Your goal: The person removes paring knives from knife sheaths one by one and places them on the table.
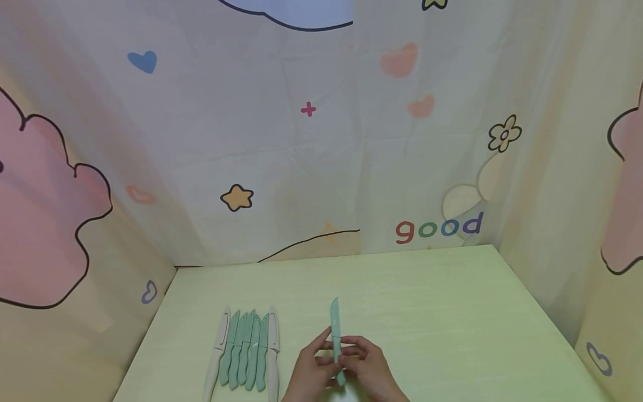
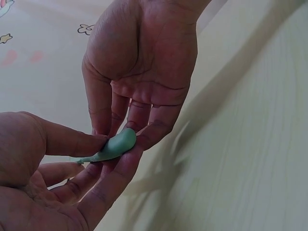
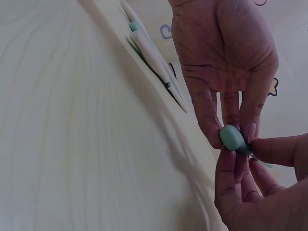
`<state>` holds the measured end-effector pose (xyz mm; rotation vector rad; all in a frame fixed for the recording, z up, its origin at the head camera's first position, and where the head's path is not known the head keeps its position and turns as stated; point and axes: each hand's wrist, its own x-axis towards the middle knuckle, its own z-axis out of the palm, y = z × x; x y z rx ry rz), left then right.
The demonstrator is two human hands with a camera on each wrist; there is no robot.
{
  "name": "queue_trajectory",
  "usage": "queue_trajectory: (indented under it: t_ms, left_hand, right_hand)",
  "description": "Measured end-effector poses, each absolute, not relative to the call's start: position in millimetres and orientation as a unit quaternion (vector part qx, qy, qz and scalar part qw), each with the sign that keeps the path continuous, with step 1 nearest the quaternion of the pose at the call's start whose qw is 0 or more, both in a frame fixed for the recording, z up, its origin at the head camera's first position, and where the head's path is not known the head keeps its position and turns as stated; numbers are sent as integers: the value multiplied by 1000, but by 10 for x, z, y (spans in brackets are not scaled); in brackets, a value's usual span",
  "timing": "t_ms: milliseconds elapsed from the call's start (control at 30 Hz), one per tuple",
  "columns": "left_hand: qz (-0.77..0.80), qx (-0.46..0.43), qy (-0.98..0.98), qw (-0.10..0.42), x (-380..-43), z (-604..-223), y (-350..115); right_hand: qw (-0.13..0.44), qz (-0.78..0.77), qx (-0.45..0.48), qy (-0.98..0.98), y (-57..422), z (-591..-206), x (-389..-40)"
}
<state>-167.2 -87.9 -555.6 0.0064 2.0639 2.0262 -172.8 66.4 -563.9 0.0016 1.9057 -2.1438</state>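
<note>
A mint-green knife (image 1: 336, 321) points away from me, held over the table by both hands. My left hand (image 1: 310, 368) pinches its handle from the left, thumb on top and fingers beneath. From the other side my right hand (image 1: 368, 365) pinches the same handle with thumb and fingertips. In the left wrist view the rounded handle end (image 2: 121, 142) sticks out between the two hands. The right wrist view shows that handle end (image 3: 232, 138) too, with fingertips of both hands around it. Most of the blade is hidden in both wrist views.
Left of my hands, several mint-green knives (image 1: 245, 357) lie side by side on the pale table (image 1: 427, 312). A white knife (image 1: 216, 357) lies at the row's left end, another white knife (image 1: 273, 357) at its right. A printed curtain (image 1: 321, 167) encloses the table's back and sides.
</note>
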Motion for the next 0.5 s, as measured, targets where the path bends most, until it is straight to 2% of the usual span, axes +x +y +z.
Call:
queue_trajectory:
  t_ms: [500]
  left_hand:
    - [685, 0, 720, 108, -1679, -5625, -714]
  right_hand:
    - [103, -740, 12, 665, 770, -5620, -1689]
